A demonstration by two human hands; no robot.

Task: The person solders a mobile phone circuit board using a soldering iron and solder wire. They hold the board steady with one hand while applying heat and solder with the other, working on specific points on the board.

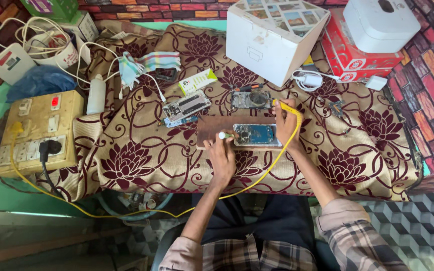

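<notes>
A beige cloth [141, 150] with maroon flowers and scrolls covers the bench. A blue opened phone [256, 134] lies on a brown board [212, 126]. The cable [126, 211] is yellow, the switchboard [38, 131] at left tan. Far right, a white box [269, 42] and red cartons [360, 60]. Sleeves [357, 231] are plaid pink-grey.

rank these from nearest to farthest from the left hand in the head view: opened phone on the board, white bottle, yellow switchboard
From the left hand:
1. Opened phone, just right of it on the wooden board.
2. White bottle, up and to the left on the cloth.
3. Yellow switchboard, at the far left edge.
</notes>
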